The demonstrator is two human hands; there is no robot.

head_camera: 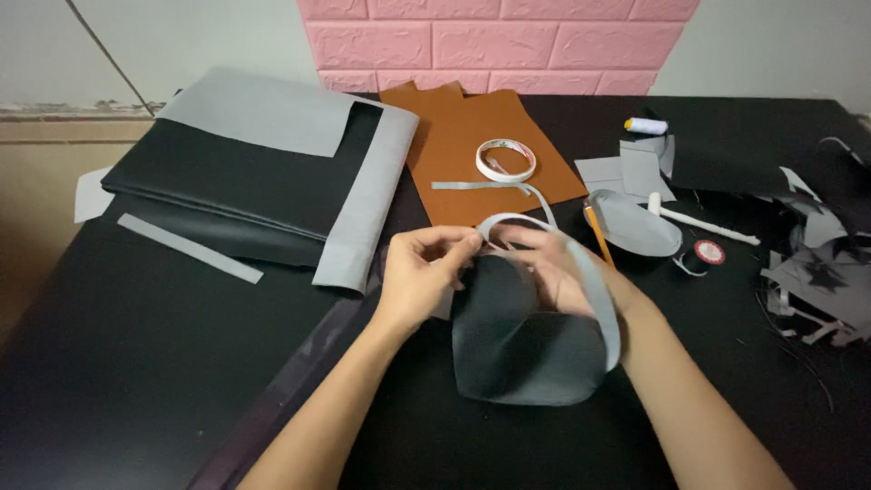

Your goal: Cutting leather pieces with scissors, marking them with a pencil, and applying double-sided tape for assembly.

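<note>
Both hands meet over the middle of the black desk [136, 363], close to its near edge. The left hand [419, 272] pinches the top edge of a curved dark grey leather piece [517, 349] between thumb and fingers. The right hand [553, 272], partly hidden behind that piece, grips it together with a grey strip [594, 290] that loops from the fingertips over the wrist and down the piece's right side. Just beyond the hands lies a brown leather sheet [472, 145], carrying a roll of white tape [505, 160] and a loose end of grey strip. Beside the right hand, a yellow pencil [597, 234] rests by an oval grey cut-out [635, 227]. Toward the desk's far left corner sits folded black material with grey backing [263, 172], and a separate grey strip [189, 248] in front of it. A white thread spool [646, 125] stands near the far edge, with grey offcuts [817, 281] heaped along the right edge.
</note>
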